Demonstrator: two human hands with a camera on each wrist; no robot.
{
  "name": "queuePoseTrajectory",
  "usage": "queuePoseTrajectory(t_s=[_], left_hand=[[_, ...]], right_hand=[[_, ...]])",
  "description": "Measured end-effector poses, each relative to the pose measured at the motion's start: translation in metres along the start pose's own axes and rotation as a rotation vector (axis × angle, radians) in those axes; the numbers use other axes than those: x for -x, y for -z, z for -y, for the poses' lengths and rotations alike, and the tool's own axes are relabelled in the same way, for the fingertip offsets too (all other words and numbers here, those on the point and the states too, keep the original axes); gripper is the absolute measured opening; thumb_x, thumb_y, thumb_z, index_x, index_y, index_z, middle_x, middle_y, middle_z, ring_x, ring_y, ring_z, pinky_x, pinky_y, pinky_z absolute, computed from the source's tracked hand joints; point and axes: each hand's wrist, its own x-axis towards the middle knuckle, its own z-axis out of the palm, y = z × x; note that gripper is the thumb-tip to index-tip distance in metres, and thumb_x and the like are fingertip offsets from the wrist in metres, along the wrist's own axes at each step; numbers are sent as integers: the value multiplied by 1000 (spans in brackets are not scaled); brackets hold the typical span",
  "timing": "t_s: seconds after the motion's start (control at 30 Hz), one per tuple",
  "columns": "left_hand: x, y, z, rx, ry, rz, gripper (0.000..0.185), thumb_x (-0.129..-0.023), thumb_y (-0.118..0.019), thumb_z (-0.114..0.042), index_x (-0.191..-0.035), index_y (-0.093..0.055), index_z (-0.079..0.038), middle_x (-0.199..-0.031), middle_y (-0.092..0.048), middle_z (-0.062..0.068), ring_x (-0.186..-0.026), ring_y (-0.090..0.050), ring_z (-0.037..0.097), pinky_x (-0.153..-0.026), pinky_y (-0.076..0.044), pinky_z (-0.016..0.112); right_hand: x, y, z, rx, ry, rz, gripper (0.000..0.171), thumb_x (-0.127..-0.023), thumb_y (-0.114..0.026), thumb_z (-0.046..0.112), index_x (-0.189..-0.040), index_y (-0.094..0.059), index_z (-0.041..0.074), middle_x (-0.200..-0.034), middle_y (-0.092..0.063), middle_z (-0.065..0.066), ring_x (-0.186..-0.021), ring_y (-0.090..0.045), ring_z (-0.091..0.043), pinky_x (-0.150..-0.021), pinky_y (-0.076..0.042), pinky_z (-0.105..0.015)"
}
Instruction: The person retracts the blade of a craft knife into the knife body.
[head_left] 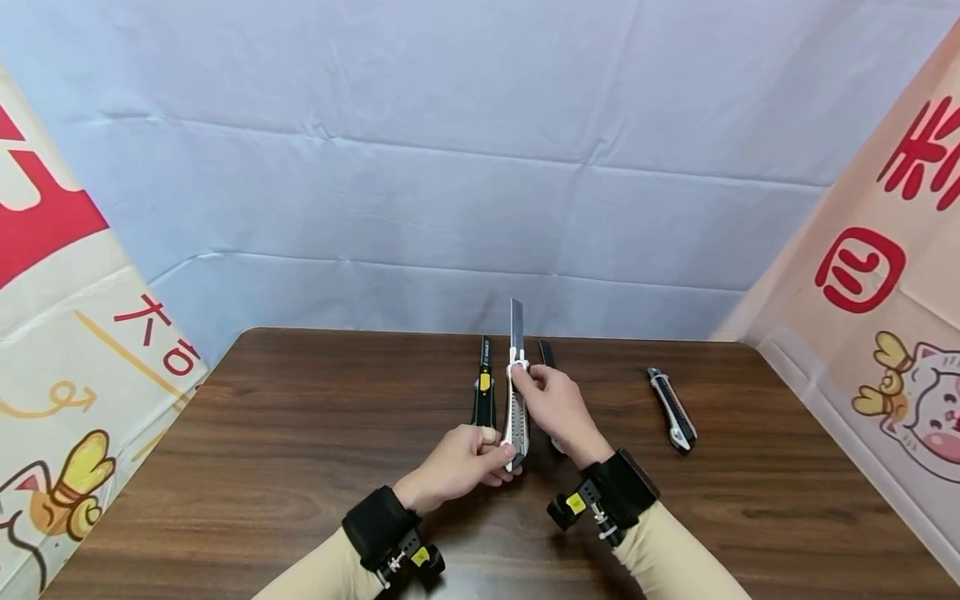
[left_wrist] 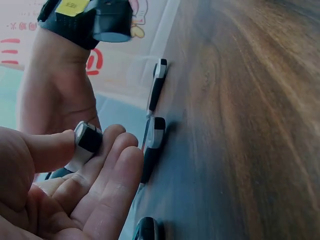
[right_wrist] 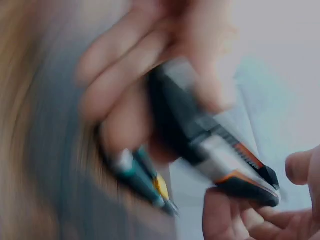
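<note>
A white and grey utility knife (head_left: 516,417) is held above the table with its blade (head_left: 517,327) run out and pointing away from me. My left hand (head_left: 497,455) pinches the knife's rear end; the left wrist view shows thumb and fingers on the black end cap (left_wrist: 88,138). My right hand (head_left: 527,377) grips the front of the handle, with its fingers by the slider. The right wrist view is blurred, with fingers curled round the knife body (right_wrist: 205,137) and the left hand's fingertips (right_wrist: 250,220) at its tail.
Three more knives lie on the brown table (head_left: 300,433): a black one with a yellow slider (head_left: 483,387) left of my hands, a black one (head_left: 546,352) partly hidden behind my right hand, and a black and silver one (head_left: 672,408) to the right. Printed cloth walls stand on both sides.
</note>
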Motion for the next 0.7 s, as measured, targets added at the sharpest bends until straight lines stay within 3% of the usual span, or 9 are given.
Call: queuePoseTrajectory(t_s=[0.1,0.23,0.33,0.7], left_hand=[[3,1,1,-12,2,19,25,-100,-54,-15,-108,-67,5,-97,-71,27,-91,-71,35,-77,-61,36],[5,2,1,-16,14,40,24,-100,-54,-14,-108,-67,5,-97,-71,27,-90,-71,32,-77,-61,35],[4,1,2,-20,14,46,24,-100,-55,-15,-107,-67,5,-96,-72,26,-89,-71,29,-76,-61,34],[3,-1,2,-30,10,51,25,-100,-55,-17,-106,-67,4,-92,-73,23,-83,-73,25,-73,-62,37]], right_hand=[[-4,1,-3,-191,-88,82,50,-103,-42,47,-121,-64,6,-90,-63,-8,-75,-57,-14,-73,-55,-33],[-8,0,-8,-294,-120,117,52,-103,-43,46,-123,-64,3,-109,-71,-15,-83,-66,-10,-75,-56,-32],[-9,-2,-11,-316,-99,109,49,-102,-45,44,-122,-64,4,-114,-70,-18,-83,-65,-10,-72,-53,-30],[-11,-10,-16,-320,-60,53,44,-101,-52,36,-123,-64,0,-103,-73,-18,-73,-63,-9,-65,-51,-25]])
